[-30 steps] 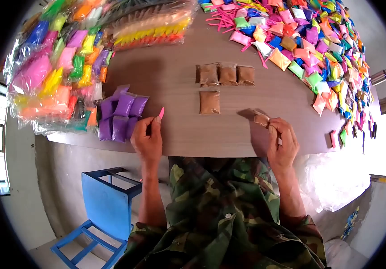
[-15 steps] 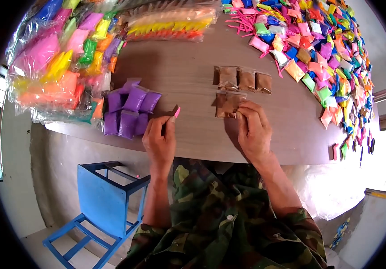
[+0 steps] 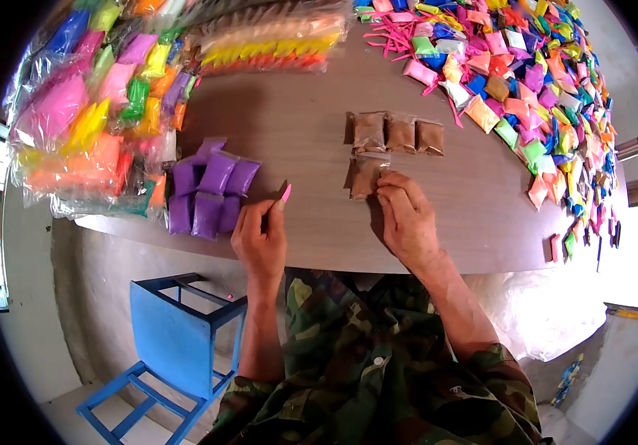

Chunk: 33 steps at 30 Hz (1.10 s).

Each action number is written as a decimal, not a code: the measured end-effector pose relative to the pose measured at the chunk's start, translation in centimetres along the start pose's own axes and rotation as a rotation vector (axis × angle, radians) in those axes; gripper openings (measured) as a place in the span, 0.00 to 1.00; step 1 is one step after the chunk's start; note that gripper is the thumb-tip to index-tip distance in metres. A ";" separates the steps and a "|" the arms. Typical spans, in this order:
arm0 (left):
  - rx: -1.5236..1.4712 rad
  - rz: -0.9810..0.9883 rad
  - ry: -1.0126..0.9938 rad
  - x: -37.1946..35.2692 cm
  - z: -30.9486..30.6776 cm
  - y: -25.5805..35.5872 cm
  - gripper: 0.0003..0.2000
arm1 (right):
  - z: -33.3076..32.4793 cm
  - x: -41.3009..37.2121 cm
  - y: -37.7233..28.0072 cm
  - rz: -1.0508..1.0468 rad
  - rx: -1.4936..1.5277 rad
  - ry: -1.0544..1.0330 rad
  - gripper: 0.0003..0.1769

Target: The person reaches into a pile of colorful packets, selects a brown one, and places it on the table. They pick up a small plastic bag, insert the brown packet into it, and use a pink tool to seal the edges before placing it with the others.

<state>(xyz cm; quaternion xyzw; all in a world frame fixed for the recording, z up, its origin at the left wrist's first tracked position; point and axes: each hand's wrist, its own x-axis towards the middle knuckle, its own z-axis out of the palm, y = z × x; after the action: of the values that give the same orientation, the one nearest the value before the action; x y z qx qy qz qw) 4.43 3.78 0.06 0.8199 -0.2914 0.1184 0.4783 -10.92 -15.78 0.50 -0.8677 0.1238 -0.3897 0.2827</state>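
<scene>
My left hand (image 3: 261, 233) is closed on a small pink strip (image 3: 286, 193) that sticks up from its fingertips. Several purple packets (image 3: 217, 172) lie in a cluster just left of it. My right hand (image 3: 408, 219) has its fingers pressed together at the right edge of a brown packet (image 3: 365, 178); its fingertips cover that edge. Three more brown packets (image 3: 400, 134) lie in a row above this one on the table.
A large heap of small colourful packets (image 3: 534, 111) covers the right side, with pink strips (image 3: 389, 37) at its left edge. Clear bags of colourful packets (image 3: 74, 104) fill the left. A long bag (image 3: 270, 44) lies at the back. A blue chair (image 3: 174, 334) stands below the table (image 3: 319, 245).
The brown packet by my right hand now lies flatter and shows more of its surface, in line under the row. My left hand still holds the pink strip. The whole view has shifted slightly.
</scene>
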 end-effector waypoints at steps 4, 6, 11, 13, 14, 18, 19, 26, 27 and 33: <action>0.012 0.055 0.026 0.0 0.2 -0.2 0.03 | -0.2 -0.2 0.3 -0.007 -0.003 -0.024 0.11; 0.027 0.052 0.022 0.0 0.2 -0.2 0.03 | -0.2 -0.3 0.3 -0.018 0.007 -0.031 0.12; 0.150 0.101 0.052 -0.2 0.3 -1.7 0.03 | -0.9 -0.8 -0.1 -0.067 -0.114 0.074 0.10; 0.164 0.046 0.030 -0.5 0.2 -1.7 0.04 | -2.9 -1.5 0.2 -0.069 -0.205 0.124 0.09; 0.156 0.069 0.033 -0.6 0.4 -2.6 0.07 | -4.0 -1.9 0.1 -0.037 -0.193 0.131 0.08; 0.105 0.035 -0.020 -0.6 0.4 -2.5 0.08 | -11.1 -4.2 1.8 0.111 -0.288 0.243 0.05; 0.108 0.039 -0.019 -0.5 0.3 -2.5 0.08 | -13.0 -5.2 2.8 0.154 -0.345 0.276 0.05; 0.168 0.030 -0.063 -0.3 0.4 -2.2 0.10 | -28.1 -10.7 9.3 0.440 -0.625 0.628 0.04; 0.160 0.040 -0.068 -0.3 0.4 -2.4 0.10 | -30.1 -11.5 10.3 0.465 -0.726 0.626 0.05; 0.232 0.047 -0.055 0.0 0.5 -3.5 0.10 | -38.3 -15.3 15.5 0.741 -1.023 0.590 0.09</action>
<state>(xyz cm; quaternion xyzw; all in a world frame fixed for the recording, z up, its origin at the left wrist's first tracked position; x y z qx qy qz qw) 6.42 4.64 -2.72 0.8657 -0.3078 0.1402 0.3690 -49.66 -36.75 2.67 -0.6504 0.6512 -0.3799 -0.0926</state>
